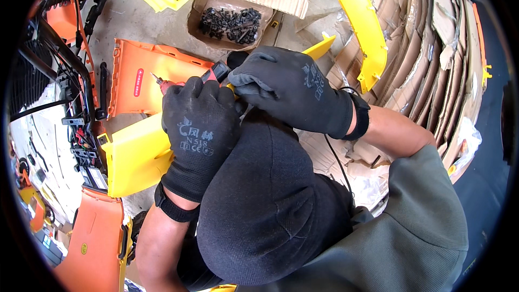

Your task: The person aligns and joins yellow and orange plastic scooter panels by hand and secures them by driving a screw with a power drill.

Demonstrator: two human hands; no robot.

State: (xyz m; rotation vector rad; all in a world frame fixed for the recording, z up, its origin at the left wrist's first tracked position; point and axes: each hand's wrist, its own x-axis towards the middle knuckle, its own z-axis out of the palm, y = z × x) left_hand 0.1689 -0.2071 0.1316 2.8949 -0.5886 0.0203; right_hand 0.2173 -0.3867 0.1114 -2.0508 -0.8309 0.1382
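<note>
Below the cardboard box point(213, 2), the yellow panel point(132, 154) slants from lower left up toward the hands, with the left hand point(200, 119) nearer its wide end, fingers curled out of sight, so I cannot tell what they grip, and the right hand point(292, 89) bunched almost closed, its contents hidden. A red tool point(166, 85) shows just past the left hand, below and left of the box, its metal tip pointing left over the orange panel point(157, 62). The box holds heaped small black parts point(230, 24).
</note>
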